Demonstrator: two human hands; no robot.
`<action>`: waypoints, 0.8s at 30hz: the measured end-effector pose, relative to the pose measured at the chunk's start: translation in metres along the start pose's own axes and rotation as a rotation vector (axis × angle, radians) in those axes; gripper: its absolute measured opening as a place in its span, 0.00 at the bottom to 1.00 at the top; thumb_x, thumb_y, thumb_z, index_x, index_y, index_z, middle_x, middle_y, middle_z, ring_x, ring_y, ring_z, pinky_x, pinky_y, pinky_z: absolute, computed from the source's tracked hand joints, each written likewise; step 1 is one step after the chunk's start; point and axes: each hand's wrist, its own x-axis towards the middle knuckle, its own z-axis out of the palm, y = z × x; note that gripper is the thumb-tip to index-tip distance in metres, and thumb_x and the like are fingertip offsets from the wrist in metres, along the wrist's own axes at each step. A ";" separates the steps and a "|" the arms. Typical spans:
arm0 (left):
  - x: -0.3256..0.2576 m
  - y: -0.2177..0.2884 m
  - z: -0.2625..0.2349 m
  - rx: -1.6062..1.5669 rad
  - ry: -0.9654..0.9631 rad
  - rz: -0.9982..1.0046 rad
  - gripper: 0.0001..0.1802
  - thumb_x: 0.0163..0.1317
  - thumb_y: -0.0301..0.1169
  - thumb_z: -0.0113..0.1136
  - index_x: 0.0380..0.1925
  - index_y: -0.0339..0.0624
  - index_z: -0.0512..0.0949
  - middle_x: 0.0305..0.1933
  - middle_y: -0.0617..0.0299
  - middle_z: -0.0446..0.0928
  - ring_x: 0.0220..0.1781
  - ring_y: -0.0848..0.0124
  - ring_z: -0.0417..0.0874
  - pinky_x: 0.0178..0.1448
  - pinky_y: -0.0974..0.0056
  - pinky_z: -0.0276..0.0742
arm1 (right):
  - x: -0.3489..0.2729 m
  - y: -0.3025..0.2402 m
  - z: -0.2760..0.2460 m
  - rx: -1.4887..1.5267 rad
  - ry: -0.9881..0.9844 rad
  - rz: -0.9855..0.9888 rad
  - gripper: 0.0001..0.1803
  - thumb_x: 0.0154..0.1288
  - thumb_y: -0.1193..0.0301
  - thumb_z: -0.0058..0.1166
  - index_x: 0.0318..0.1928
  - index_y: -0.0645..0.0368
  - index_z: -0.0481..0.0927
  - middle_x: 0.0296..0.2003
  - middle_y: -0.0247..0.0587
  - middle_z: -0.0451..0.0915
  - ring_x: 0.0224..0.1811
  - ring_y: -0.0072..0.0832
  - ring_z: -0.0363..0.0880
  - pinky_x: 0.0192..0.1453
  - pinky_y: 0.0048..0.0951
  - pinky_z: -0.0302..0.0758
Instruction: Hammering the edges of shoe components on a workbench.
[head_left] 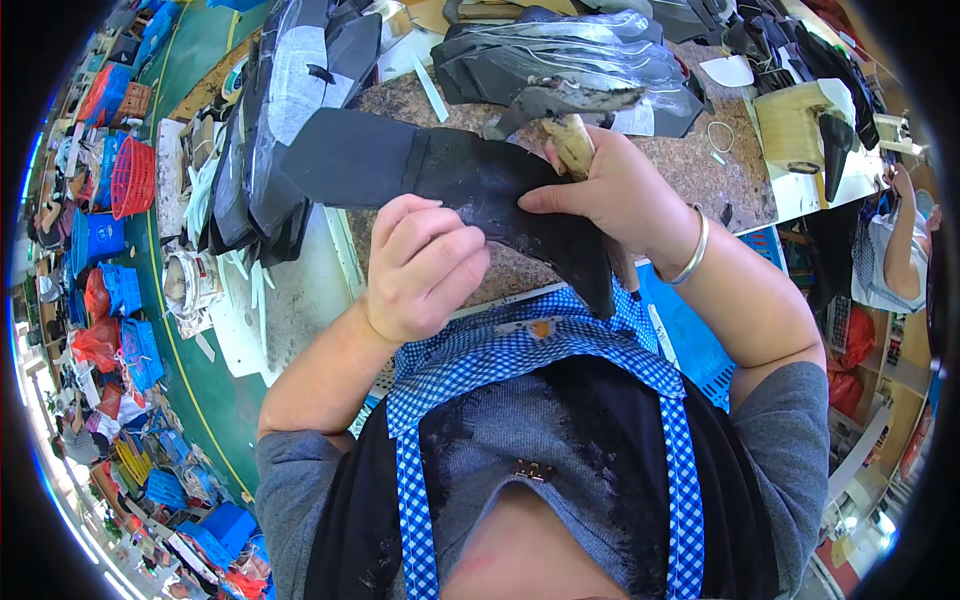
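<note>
From the head camera, the left hand (425,265) is curled shut, its fingers pinching the lower edge of a dark leather piece (450,175) that is held up over the speckled bench (700,165). The right hand (620,195) is closed around the pale handle of a knife (570,105), its thumb pressing on the leather's upper face; a silver bangle (692,250) sits on that wrist. The leather stretches from upper left to lower right between both hands, above the blue checked apron (520,350). Behind it lie stacks of dark cut pieces (580,55), and another stack (270,120) sits on the left. A wooden block (795,125) stands at the right.
</note>
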 end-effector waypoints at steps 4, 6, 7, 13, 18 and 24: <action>0.010 0.008 0.010 -0.114 -0.012 -0.222 0.17 0.37 0.24 0.70 0.34 0.40 0.85 0.34 0.60 0.78 0.38 0.63 0.78 0.42 0.58 0.71 | -0.001 0.000 0.000 -0.100 0.043 0.042 0.24 0.45 0.64 0.77 0.34 0.64 0.76 0.26 0.42 0.78 0.29 0.27 0.75 0.38 0.33 0.75; 0.018 0.007 0.005 -0.127 -0.095 -0.244 0.16 0.38 0.24 0.71 0.33 0.40 0.84 0.33 0.61 0.77 0.35 0.63 0.78 0.41 0.60 0.70 | -0.002 -0.002 -0.001 -0.178 0.044 0.033 0.23 0.45 0.65 0.77 0.35 0.64 0.76 0.26 0.41 0.79 0.30 0.26 0.75 0.38 0.33 0.75; 0.016 0.004 0.003 -0.128 -0.101 -0.190 0.16 0.38 0.23 0.71 0.33 0.41 0.85 0.33 0.62 0.77 0.35 0.64 0.77 0.41 0.60 0.69 | -0.002 -0.006 -0.002 -0.158 0.033 0.029 0.23 0.46 0.65 0.76 0.36 0.65 0.77 0.27 0.40 0.79 0.30 0.25 0.76 0.38 0.32 0.75; -0.002 0.002 -0.001 -0.086 0.012 -0.001 0.14 0.43 0.30 0.65 0.34 0.45 0.85 0.36 0.66 0.77 0.41 0.68 0.77 0.45 0.61 0.69 | 0.004 -0.002 0.002 0.180 -0.076 0.072 0.23 0.46 0.69 0.75 0.39 0.66 0.79 0.30 0.38 0.82 0.32 0.25 0.78 0.41 0.30 0.77; 0.014 0.018 -0.003 -0.078 -0.026 -0.052 0.16 0.40 0.27 0.70 0.34 0.45 0.85 0.36 0.66 0.78 0.38 0.65 0.77 0.43 0.59 0.68 | 0.009 0.000 0.003 0.096 -0.154 0.107 0.21 0.46 0.70 0.75 0.39 0.66 0.80 0.30 0.38 0.82 0.31 0.25 0.78 0.40 0.30 0.77; 0.015 0.026 -0.011 -0.152 -0.182 -0.003 0.13 0.45 0.29 0.63 0.35 0.43 0.84 0.38 0.61 0.78 0.44 0.64 0.81 0.42 0.58 0.76 | 0.008 -0.001 0.012 0.122 -0.326 0.284 0.18 0.50 0.72 0.74 0.37 0.61 0.76 0.30 0.29 0.78 0.33 0.17 0.74 0.37 0.26 0.73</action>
